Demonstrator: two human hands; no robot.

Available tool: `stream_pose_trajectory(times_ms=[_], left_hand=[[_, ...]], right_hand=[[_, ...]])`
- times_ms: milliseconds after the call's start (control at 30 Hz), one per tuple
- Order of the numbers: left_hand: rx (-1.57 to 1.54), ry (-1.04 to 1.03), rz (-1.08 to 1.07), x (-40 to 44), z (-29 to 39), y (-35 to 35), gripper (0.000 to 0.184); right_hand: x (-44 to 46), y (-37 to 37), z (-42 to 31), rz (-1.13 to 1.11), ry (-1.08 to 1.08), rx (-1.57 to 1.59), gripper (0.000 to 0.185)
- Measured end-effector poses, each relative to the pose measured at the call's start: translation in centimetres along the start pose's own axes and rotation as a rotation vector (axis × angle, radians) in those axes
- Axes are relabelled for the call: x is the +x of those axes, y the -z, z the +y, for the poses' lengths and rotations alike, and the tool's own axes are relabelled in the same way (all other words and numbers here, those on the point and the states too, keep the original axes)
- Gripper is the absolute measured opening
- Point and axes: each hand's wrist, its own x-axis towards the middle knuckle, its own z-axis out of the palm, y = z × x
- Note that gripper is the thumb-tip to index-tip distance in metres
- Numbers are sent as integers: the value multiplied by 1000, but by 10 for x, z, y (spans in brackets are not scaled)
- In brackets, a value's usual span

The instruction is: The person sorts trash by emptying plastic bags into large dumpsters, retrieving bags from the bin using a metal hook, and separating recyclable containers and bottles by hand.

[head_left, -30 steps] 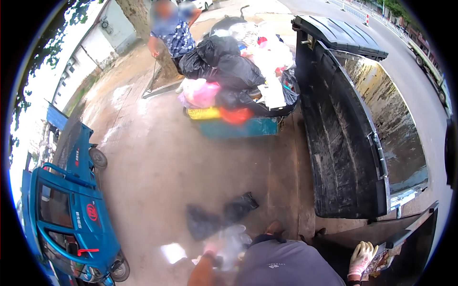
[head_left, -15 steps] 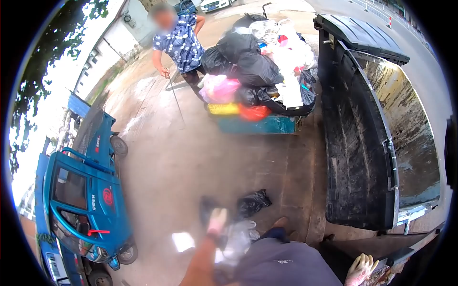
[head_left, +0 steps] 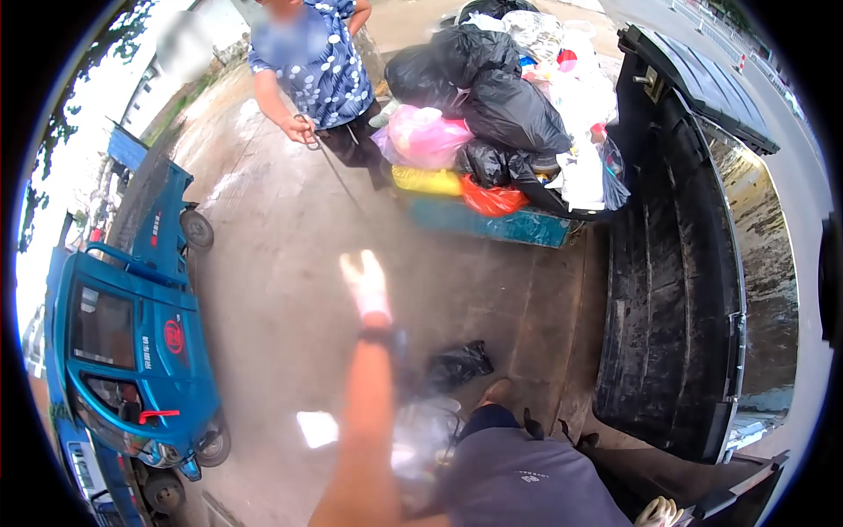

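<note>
My left hand, in a pale glove with a dark band at the wrist, reaches forward over the pavement. Its fingers are spread, with nothing visible in them. A black plastic bag lies on the ground below, beside clear plastic near my feet. At the bottom right, my right hand, also gloved, is partly cut off by the frame edge. Its curled fingers are at the rim of a black bin. Ahead, a teal cart is heaped with black bags, a pink bag and a red bag.
A person in a patterned shirt stands beside the cart, holding a thin metal rod. A large black bin fills the right side. A blue three-wheeler is parked at left. White scrap lies on the ground.
My left hand has moved up and forward, away from the bags on the ground, and its fingers have spread. The view has shifted, and my right hand sits lower in it.
</note>
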Motion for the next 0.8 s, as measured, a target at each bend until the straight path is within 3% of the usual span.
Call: stream_pose_trajectory(times_ms=[233, 267, 333, 400, 467, 600, 800], left_hand=[[-209, 220, -238, 99, -38, -69, 90], [-222, 201, -206, 114, -54, -80, 87], [-334, 343, -385, 118, -30, -72, 82], [-455, 532, -448, 115, -9, -67, 64], [-619, 594, -522, 129, -27, -77, 54], [-579, 506, -501, 96, -7, -66, 32], [-558, 391, -503, 34, 31, -46, 37]], right_hand=[[10, 12, -9, -195, -82, -29, 21], [9, 11, -7, -175, -35, -74, 22], [-2, -9, -8, -216, -219, 46, 21], [-16, -29, 0, -233, -323, 105, 21], [-21, -40, 7, -234, -339, 105, 20], [-20, -42, 6, -241, -396, 111, 22], [-8, -36, -2, -269, -504, 122, 22]])
